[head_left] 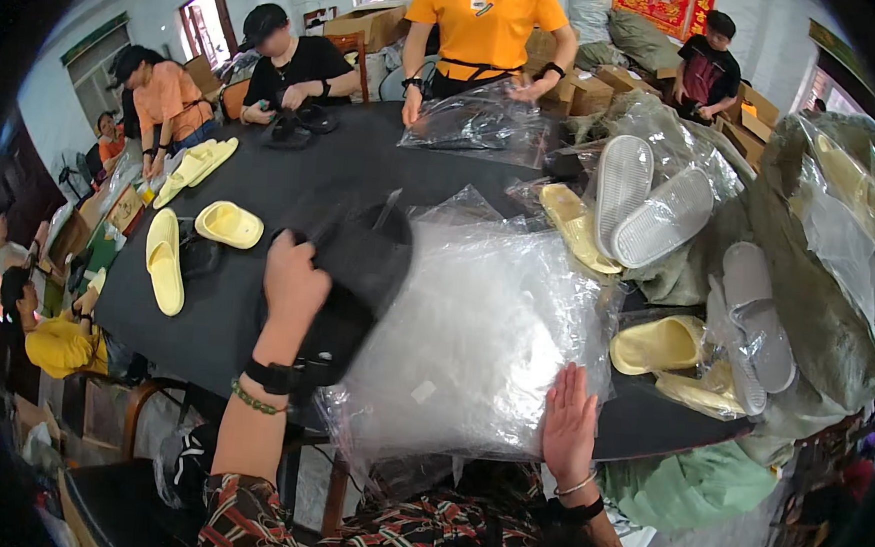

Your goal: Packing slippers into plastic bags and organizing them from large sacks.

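My left hand [295,285] is closed on black slippers [366,264], smeared by motion, above the table and the left edge of a stack of clear plastic bags [464,325]. How many slippers it grips, I cannot tell. Fingers stretched out, my right hand [571,422] rests at the near right edge of that stack and holds nothing. Left of my left hand lie a yellow slipper [166,262] and another yellow slipper [230,224], with a dark slipper [200,256] partly hidden between them.
Grey slippers [652,211] and bagged yellow slippers [659,344] lie at the right, beside a large sack [817,287]. Across the black table [314,171], a person in orange [488,16] handles a clear bag [487,126]. Another person [295,69] holds black slippers. A chair [134,486] stands near left.
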`<action>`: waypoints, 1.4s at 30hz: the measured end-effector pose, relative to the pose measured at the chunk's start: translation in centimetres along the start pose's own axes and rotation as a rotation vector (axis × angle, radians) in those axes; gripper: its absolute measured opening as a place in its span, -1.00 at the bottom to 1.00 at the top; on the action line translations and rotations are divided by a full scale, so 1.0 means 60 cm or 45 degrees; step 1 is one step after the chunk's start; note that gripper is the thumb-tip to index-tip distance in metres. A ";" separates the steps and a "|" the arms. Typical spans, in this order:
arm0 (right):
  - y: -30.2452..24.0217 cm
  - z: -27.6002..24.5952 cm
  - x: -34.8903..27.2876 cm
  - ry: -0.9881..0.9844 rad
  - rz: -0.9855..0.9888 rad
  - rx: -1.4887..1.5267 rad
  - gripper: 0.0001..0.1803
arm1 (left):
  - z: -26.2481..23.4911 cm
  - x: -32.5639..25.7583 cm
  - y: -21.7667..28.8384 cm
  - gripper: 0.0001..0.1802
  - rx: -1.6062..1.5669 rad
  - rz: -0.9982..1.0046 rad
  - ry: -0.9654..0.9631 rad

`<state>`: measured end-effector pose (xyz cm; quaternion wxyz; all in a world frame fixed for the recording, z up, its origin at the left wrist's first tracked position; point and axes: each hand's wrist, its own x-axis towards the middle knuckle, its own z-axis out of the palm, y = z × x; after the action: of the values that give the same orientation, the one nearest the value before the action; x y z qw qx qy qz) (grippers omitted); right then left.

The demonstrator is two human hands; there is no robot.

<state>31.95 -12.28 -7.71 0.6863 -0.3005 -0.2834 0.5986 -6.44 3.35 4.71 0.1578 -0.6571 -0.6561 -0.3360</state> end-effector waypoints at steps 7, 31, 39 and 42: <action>0.007 0.014 0.003 0.015 -0.032 -0.053 -0.28 | 0.139 -0.086 0.197 -0.84 -0.337 0.339 -0.450; -0.013 -0.009 0.005 -0.042 -0.043 -0.078 -0.34 | -0.151 0.154 -0.340 -0.54 0.519 -0.367 -0.008; -0.067 0.054 -0.008 -0.159 -0.058 -0.522 -0.37 | -0.066 -0.143 -0.051 -0.51 -0.306 -0.501 -0.598; -0.127 0.066 -0.003 -0.203 -0.375 -1.173 -0.41 | -0.062 -0.193 -0.039 -0.40 -0.218 -0.514 -0.594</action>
<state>33.90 -12.94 0.61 0.5355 -0.4828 -0.6100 0.3286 -8.60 -7.62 -0.65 -0.1225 -0.5837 -0.7612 -0.2548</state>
